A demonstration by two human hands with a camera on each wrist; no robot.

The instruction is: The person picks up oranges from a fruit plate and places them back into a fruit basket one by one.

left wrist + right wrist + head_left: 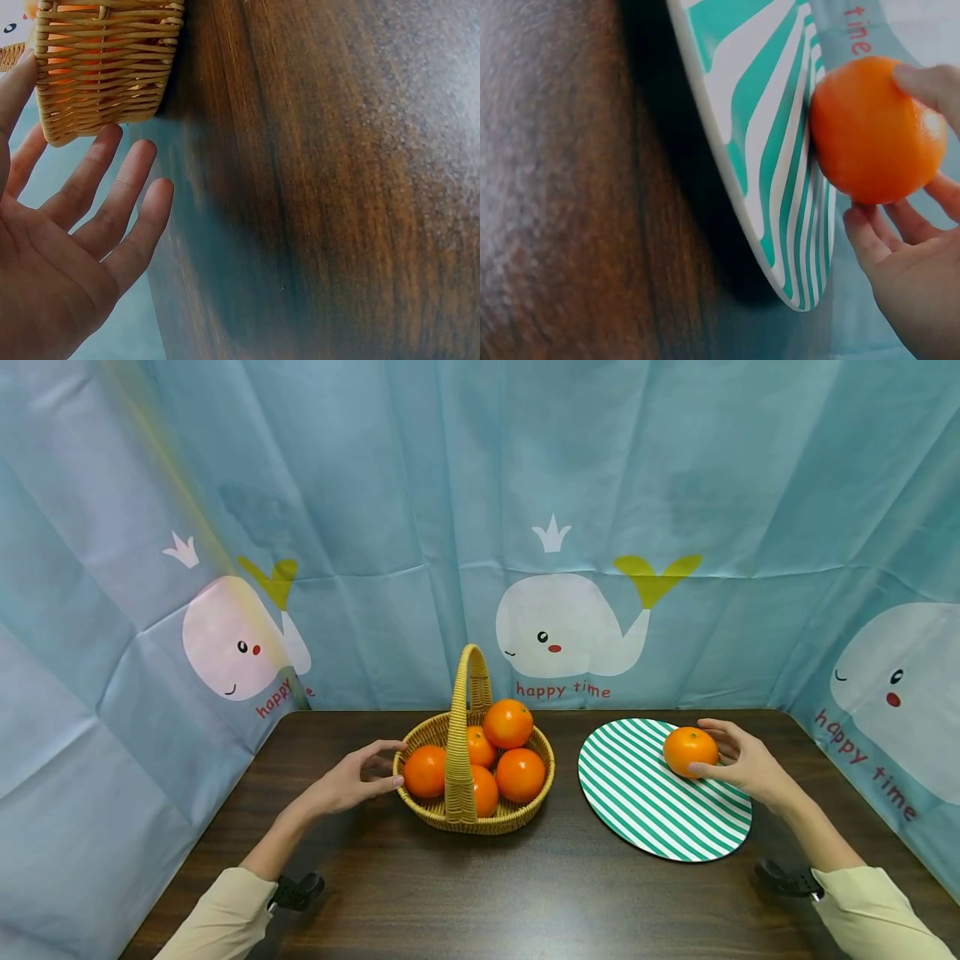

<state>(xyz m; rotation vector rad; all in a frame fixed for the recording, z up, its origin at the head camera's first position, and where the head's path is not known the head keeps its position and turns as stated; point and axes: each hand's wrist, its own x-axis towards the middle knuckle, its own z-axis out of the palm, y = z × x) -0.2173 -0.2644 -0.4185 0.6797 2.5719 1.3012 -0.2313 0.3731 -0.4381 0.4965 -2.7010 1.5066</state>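
Observation:
In the head view my left hand (350, 783) is at the left end of a yellow wicker basket (480, 827), thumb and fingers spread about its rim. The left wrist view shows its fingers (124, 180) loosely extended beside the woven wall; firm contact is hard to tell. Several oranges (520, 775) lie in the basket under its tall arched handle (457, 735). To the right, one orange (686, 752) rests on a round plate (678, 827) with green and white stripes. My right hand (752, 766) curves round that orange, thumb across its near side and fingers behind.
A dark wooden table (510, 902) carries the basket at the middle back and the plate to its right. Behind and at both sides hangs a light blue curtain (390, 635) printed with whales. Dark straps (296, 891) sit on both wrists.

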